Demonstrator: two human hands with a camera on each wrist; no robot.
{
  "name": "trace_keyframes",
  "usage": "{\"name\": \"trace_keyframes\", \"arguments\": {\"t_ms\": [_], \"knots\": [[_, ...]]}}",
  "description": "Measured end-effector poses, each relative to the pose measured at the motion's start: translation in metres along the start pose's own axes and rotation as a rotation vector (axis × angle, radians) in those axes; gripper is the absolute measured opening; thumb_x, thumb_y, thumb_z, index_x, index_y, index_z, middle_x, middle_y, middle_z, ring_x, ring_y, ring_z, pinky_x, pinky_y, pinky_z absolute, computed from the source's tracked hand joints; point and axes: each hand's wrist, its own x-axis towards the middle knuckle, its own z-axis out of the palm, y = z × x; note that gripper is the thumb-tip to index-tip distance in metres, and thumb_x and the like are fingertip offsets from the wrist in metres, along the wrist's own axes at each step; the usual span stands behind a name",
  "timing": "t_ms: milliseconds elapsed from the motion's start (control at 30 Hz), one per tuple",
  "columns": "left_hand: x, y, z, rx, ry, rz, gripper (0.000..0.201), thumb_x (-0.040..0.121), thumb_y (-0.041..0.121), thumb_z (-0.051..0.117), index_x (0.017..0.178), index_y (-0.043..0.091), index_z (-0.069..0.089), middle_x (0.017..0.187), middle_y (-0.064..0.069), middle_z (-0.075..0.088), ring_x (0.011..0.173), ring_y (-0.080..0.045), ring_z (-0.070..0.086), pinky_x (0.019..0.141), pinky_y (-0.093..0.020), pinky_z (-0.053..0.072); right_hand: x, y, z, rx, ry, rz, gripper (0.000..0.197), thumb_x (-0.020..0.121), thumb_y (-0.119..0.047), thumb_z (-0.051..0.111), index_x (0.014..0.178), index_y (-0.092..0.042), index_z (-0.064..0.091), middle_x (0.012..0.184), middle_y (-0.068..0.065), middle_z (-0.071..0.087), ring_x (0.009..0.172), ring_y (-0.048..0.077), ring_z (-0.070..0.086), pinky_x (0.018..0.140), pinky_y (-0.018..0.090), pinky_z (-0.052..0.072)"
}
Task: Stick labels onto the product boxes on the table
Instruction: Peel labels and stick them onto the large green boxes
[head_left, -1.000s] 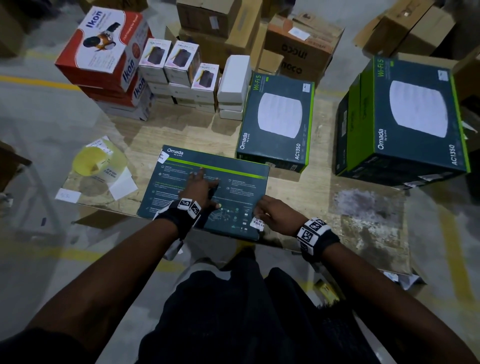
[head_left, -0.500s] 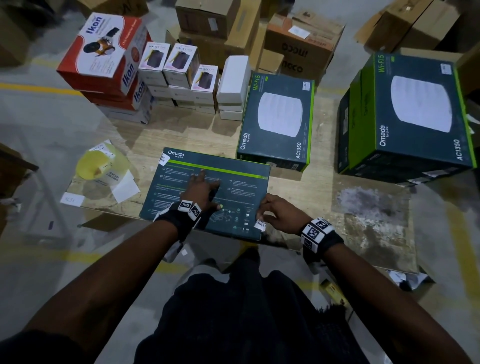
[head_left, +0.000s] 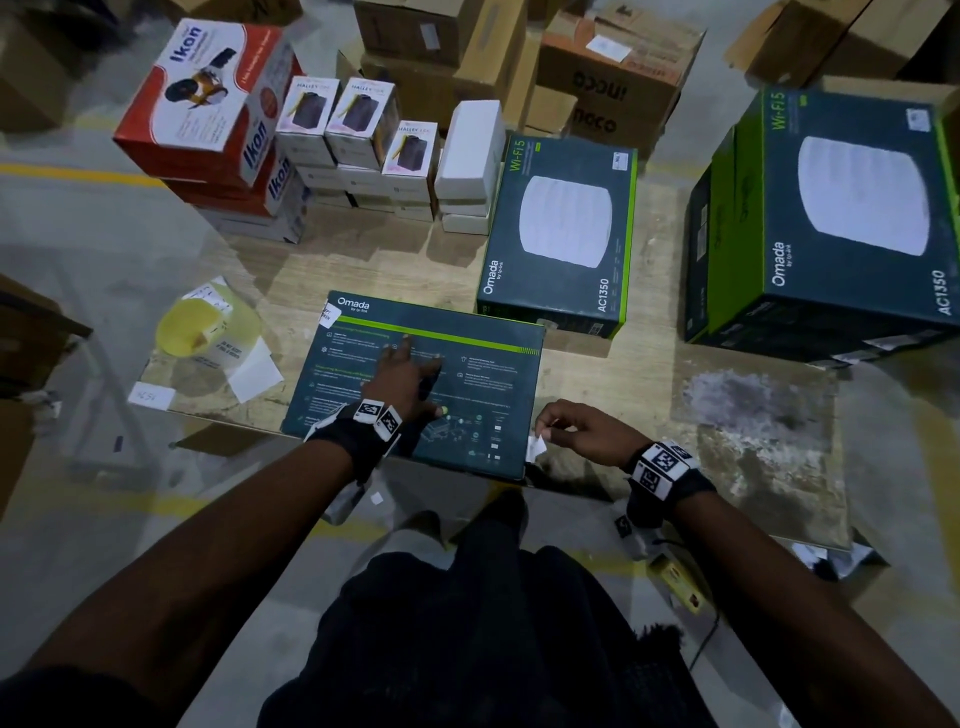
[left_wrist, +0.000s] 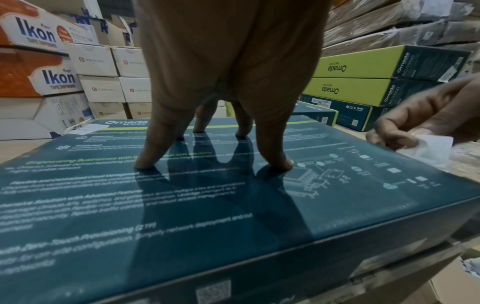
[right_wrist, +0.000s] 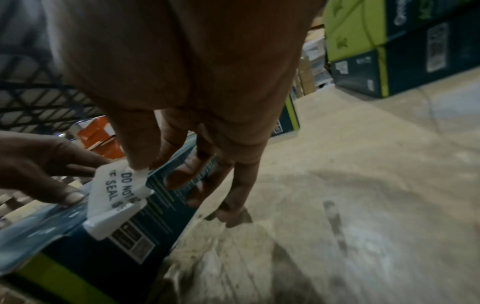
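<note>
A dark teal Omada box (head_left: 467, 384) lies flat at the near edge of the wooden table (head_left: 618, 384). My left hand (head_left: 402, 374) presses down on its top with the fingers spread and straight (left_wrist: 272, 152). At the box's near right corner my right hand (head_left: 576, 431) pinches the upper end of a white label (head_left: 536, 448) between thumb and forefinger. In the right wrist view the label (right_wrist: 114, 195) reads "DO NOT… SEAL"; its lower end folds over the box's edge (right_wrist: 145, 226). A smaller white label (head_left: 330, 314) sits on the box's far left corner.
A yellow label roll (head_left: 200, 327) and loose white backing papers (head_left: 254, 371) lie at the table's left. Another Omada box (head_left: 566, 234) lies behind, and a stack of them (head_left: 841, 218) stands at the right. Red Ikon boxes (head_left: 208, 104) and small white boxes (head_left: 363, 135) line the back.
My right hand has drawn slightly right and its fingers have curled, lifting the label's upper end at the box corner. The left hand stays pressed on the box.
</note>
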Motion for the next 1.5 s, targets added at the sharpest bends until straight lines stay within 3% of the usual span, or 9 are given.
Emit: {"name": "trace_keyframes", "arguments": {"t_ms": [400, 567, 667, 833, 967, 1167, 1267, 1367, 1500], "knots": [[-0.010, 0.009, -0.009, 0.093, 0.003, 0.020, 0.083, 0.079, 0.039, 0.081, 0.150, 0.034, 0.039, 0.165, -0.016, 0.003, 0.148, -0.047, 0.007, 0.119, -0.053, 0.024, -0.005, 0.013, 0.022, 0.524, 0.110, 0.219, 0.026, 0.093, 0.011, 0.043, 0.085, -0.005, 0.062, 0.075, 0.005, 0.054, 0.062, 0.011, 0.060, 0.065, 0.026, 0.053], [-0.010, 0.008, -0.010, 0.107, 0.016, 0.029, 0.083, 0.077, 0.040, 0.083, 0.149, 0.033, 0.042, 0.165, -0.017, 0.005, 0.147, -0.048, 0.011, 0.119, -0.052, 0.025, -0.004, 0.008, 0.030, 0.782, 0.259, 0.275, 0.022, 0.099, -0.014, 0.059, 0.080, -0.005, 0.064, 0.073, 0.009, 0.058, 0.067, 0.025, 0.064, 0.073, 0.039, 0.062], [-0.011, 0.008, -0.009, 0.101, 0.017, 0.040, 0.083, 0.077, 0.039, 0.083, 0.149, 0.033, 0.041, 0.165, -0.018, 0.006, 0.147, -0.049, 0.010, 0.120, -0.053, 0.023, 0.000, 0.000, 0.038, 0.680, 0.334, 0.270, 0.028, 0.088, -0.025, 0.078, 0.082, -0.004, 0.059, 0.061, -0.001, 0.060, 0.056, 0.016, 0.063, 0.057, 0.029, 0.057], [-0.010, 0.007, -0.009, 0.104, 0.014, 0.030, 0.084, 0.078, 0.038, 0.082, 0.150, 0.034, 0.040, 0.165, -0.016, 0.004, 0.148, -0.048, 0.008, 0.119, -0.053, 0.024, 0.003, -0.001, 0.035, 0.775, 0.266, 0.281, 0.018, 0.087, -0.003, 0.075, 0.088, -0.010, 0.058, 0.074, 0.006, 0.065, 0.061, 0.016, 0.065, 0.072, 0.040, 0.063], [-0.009, 0.006, -0.008, 0.082, 0.017, 0.025, 0.084, 0.078, 0.036, 0.083, 0.150, 0.034, 0.040, 0.165, -0.014, 0.004, 0.149, -0.046, 0.007, 0.118, -0.056, 0.025, 0.002, 0.002, 0.029, 0.843, 0.364, 0.345, 0.021, 0.090, 0.010, 0.063, 0.093, -0.007, 0.052, 0.088, 0.017, 0.059, 0.063, 0.024, 0.070, 0.063, 0.039, 0.063], [-0.014, 0.011, -0.013, 0.071, -0.001, 0.024, 0.083, 0.078, 0.036, 0.083, 0.149, 0.033, 0.042, 0.164, -0.017, 0.006, 0.148, -0.046, 0.008, 0.118, -0.056, 0.025, -0.008, 0.002, 0.017, 0.786, 0.469, 0.267, 0.025, 0.086, 0.009, 0.071, 0.096, -0.012, 0.060, 0.099, 0.019, 0.065, 0.075, 0.027, 0.069, 0.073, 0.043, 0.063], [-0.017, 0.022, -0.021, 0.030, -0.001, 0.075, 0.072, 0.074, 0.035, 0.086, 0.138, 0.021, 0.057, 0.156, -0.024, 0.029, 0.143, -0.041, 0.030, 0.115, -0.042, 0.033, -0.017, -0.014, 0.010, 0.551, 0.591, 0.068, 0.028, 0.086, 0.004, 0.073, 0.102, -0.017, 0.062, 0.102, 0.017, 0.067, 0.078, 0.024, 0.066, 0.072, 0.046, 0.063], [-0.029, 0.052, -0.032, -0.295, 0.017, 0.224, 0.039, 0.079, 0.036, 0.082, 0.113, 0.019, 0.074, 0.123, -0.006, 0.068, 0.116, -0.021, 0.063, 0.096, -0.030, 0.047, -0.021, -0.032, 0.004, 0.201, 0.717, -0.139, 0.030, 0.088, -0.005, 0.070, 0.110, -0.024, 0.064, 0.100, -0.002, 0.069, 0.078, 0.015, 0.065, 0.069, 0.036, 0.060], [-0.047, 0.105, -0.047, -0.781, -0.189, 0.253, 0.020, 0.088, 0.038, 0.072, 0.091, 0.018, 0.076, 0.093, -0.002, 0.077, 0.083, -0.009, 0.071, 0.079, -0.029, 0.057, -0.016, -0.052, 0.003, -0.091, 0.707, -0.211, 0.072, 0.089, -0.011, 0.065, 0.152, -0.032, 0.035, 0.109, -0.004, 0.069, 0.089, 0.013, 0.065, 0.077, 0.027, 0.053]]}}
